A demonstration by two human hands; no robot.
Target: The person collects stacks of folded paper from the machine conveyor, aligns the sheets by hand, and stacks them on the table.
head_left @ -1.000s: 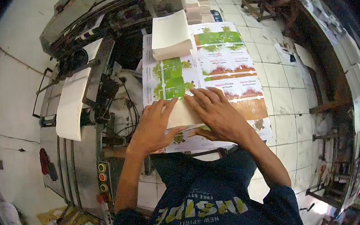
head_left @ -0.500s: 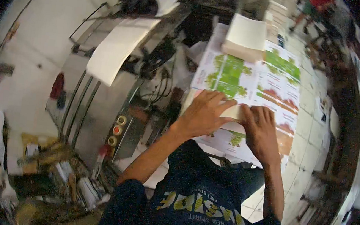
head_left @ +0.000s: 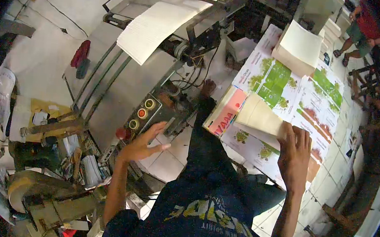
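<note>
My right hand (head_left: 294, 149) grips the right end of a thin cream paper stack (head_left: 263, 118), which bends upward there. Beneath it lie printed sheets (head_left: 273, 83) with green and brown pictures. At their left edge is a pad with a pink and red printed top (head_left: 228, 114). My left hand (head_left: 144, 145) is in the air beside the machine's button panel (head_left: 143, 114), fingers spread, holding nothing. A thick block of cream paper (head_left: 298, 49) sits at the far end of the printed sheets.
The metal machine (head_left: 125, 82) on the left bears a fanned stack of white sheets (head_left: 155, 27). A person in a red top (head_left: 368, 23) stands at the upper right. Tools and papers (head_left: 91, 170) clutter the lower left. Wooden stands (head_left: 367, 87) are on the right.
My left hand has left the paper and moved left toward the button panel. My right hand now lifts the paper's end. The view has swung left, showing more of the machine.
</note>
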